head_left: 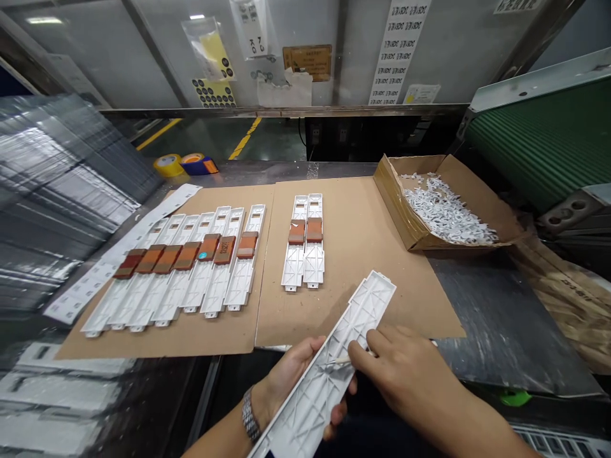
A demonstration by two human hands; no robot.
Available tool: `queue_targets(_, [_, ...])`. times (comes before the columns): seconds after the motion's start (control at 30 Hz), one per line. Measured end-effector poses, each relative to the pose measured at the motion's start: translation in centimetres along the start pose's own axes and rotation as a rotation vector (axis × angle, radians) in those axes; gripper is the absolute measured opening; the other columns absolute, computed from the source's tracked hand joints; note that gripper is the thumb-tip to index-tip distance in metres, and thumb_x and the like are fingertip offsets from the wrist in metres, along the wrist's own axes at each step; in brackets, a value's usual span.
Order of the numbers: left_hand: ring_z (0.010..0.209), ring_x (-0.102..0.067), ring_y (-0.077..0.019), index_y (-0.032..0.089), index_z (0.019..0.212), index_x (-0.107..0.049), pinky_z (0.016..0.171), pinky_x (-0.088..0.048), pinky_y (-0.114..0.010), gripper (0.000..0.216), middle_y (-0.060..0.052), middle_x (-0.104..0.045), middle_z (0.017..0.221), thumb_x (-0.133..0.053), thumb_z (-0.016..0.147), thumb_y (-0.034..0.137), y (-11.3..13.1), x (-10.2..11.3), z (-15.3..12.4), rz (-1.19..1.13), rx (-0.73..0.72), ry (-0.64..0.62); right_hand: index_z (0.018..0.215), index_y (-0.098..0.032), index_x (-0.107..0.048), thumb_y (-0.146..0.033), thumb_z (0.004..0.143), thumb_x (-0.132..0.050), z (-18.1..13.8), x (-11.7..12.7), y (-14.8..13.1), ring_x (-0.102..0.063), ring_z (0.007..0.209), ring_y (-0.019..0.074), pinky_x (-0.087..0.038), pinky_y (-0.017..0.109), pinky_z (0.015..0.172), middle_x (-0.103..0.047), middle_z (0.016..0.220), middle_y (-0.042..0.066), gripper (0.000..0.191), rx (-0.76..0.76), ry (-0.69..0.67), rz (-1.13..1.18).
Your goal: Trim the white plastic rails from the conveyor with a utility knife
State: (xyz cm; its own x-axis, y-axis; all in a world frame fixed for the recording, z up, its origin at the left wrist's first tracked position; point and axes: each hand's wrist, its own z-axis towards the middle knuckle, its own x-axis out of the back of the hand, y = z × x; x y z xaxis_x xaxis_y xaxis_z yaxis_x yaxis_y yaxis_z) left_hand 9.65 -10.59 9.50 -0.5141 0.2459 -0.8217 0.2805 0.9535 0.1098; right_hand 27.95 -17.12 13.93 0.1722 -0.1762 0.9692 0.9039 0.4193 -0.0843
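Observation:
Across the front of the view, a long white plastic panel with a ribbed underside slants up to the right. My left hand is wrapped round its left edge, fingers showing beneath the right edge. My right hand lies over the panel's middle, pinching a thin pale stick whose tip points at the ribs. What the stick is cannot be made out. Beyond my hands, two similar white panels lie side by side on cardboard, each with a reddish-brown block across it.
Several more panels with blocks lie on the left cardboard. An open carton at the right holds many small white pieces. Tape rolls sit at the back left. Wrapped stacks stand left; a green conveyor is at right.

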Motion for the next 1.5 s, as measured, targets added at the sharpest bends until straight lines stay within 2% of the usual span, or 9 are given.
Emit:
queue_targets(0.47, [0.040,-0.054,-0.0169,0.009,0.080,-0.064,0.041,-0.040,-0.026,0.068,-0.007,-0.057,0.047,-0.013,0.084,0.053,-0.2,0.1,-0.2,-0.034,-0.011,-0.021,0.087,-0.021,-0.053,-0.007,0.076,-0.053,0.2,-1.3,-0.4,-0.043,0.057,0.0136,-0.023,0.030,0.056,-0.053,0.064,-0.002,0.018,-0.007,0.024,-0.074])
queue_targets(0.7, [0.045,-0.058,-0.0177,0.006,0.084,-0.065,0.042,-0.044,-0.027,0.067,-0.008,-0.062,0.057,-0.015,0.087,0.050,-0.1,1.1,-0.3,-0.058,-0.072,-0.081,0.093,-0.021,-0.058,-0.012,0.089,-0.040,0.0,-1.4,0.4,-0.043,0.058,0.0143,-0.026,0.028,0.055,-0.054,0.066,0.000,0.021,0.039,0.082,0.049])
queue_targets(0.83, [0.054,-0.063,-0.0167,0.005,0.100,-0.063,0.048,-0.049,-0.027,0.057,-0.008,-0.066,0.072,-0.022,0.091,0.045,0.4,2.3,-1.1,0.000,-0.202,-0.084,0.095,-0.020,-0.060,-0.016,0.092,-0.034,-1.3,-2.5,3.6,-0.048,0.062,0.0134,-0.033,0.024,0.055,-0.054,0.068,0.000,0.027,-0.168,0.090,0.081])
queue_targets(0.97, [0.055,-0.065,-0.0187,0.003,0.101,-0.063,0.047,-0.048,-0.026,0.070,-0.010,-0.066,0.065,-0.018,0.090,0.055,0.9,3.6,-2.1,0.026,-0.153,-0.078,0.106,-0.018,-0.060,-0.023,0.092,-0.037,-2.9,-6.6,8.3,-0.056,0.071,0.0172,-0.041,0.025,0.056,-0.058,0.074,0.004,0.027,-0.526,0.181,-0.114])
queue_targets(1.13, [0.046,-0.061,-0.0166,0.004,0.091,-0.066,0.035,-0.039,-0.021,0.074,-0.011,-0.065,0.060,-0.015,0.089,0.057,2.0,2.5,-4.0,0.089,-0.170,-0.064,0.104,-0.013,-0.061,-0.026,0.092,-0.036,-2.8,-10.0,10.1,-0.057,0.072,0.0241,-0.047,0.036,0.062,-0.059,0.077,0.010,0.031,-0.513,0.252,-0.192])
queue_targets(1.23, [0.043,-0.056,-0.0119,0.006,0.084,-0.068,0.036,-0.037,-0.018,0.054,-0.010,-0.064,0.061,-0.030,0.090,0.045,2.3,1.4,-4.7,0.120,-0.366,-0.033,0.125,-0.006,-0.046,-0.037,0.094,-0.033,-0.6,-7.9,8.1,-0.049,0.109,0.0323,-0.042,0.050,0.087,-0.054,0.114,0.022,0.046,-0.355,0.308,-0.121])
queue_targets(1.33, [0.054,-0.060,-0.0141,0.012,0.091,-0.068,0.051,-0.046,-0.021,0.030,-0.007,-0.065,0.064,-0.048,0.085,0.033,2.0,1.9,-4.5,0.049,-0.613,0.047,0.136,-0.009,-0.034,-0.053,0.089,-0.039,2.8,-4.7,5.4,-0.034,0.125,0.0386,-0.025,0.062,0.098,-0.040,0.133,0.024,0.065,0.067,0.214,-0.051])
queue_targets(1.4, [0.057,-0.061,-0.0186,0.015,0.093,-0.068,0.054,-0.049,-0.028,0.033,-0.006,-0.065,0.063,-0.047,0.085,0.039,1.7,2.9,-4.0,-0.080,-0.842,0.137,0.134,-0.012,-0.038,-0.047,0.088,-0.044,5.0,-3.7,4.0,-0.043,0.117,0.0332,-0.032,0.055,0.097,-0.049,0.125,0.020,0.058,0.232,0.134,0.005])
queue_targets(1.5, [0.066,-0.062,-0.0202,0.019,0.099,-0.066,0.060,-0.052,-0.034,0.043,-0.006,-0.068,0.078,-0.040,0.087,0.052,1.8,4.5,-3.4,-0.268,-1.206,0.232,0.129,-0.010,-0.041,-0.033,0.090,-0.040,7.1,-5.1,2.4,-0.054,0.093,0.0221,-0.047,0.033,0.078,-0.056,0.103,0.014,0.046,0.144,0.115,0.191])
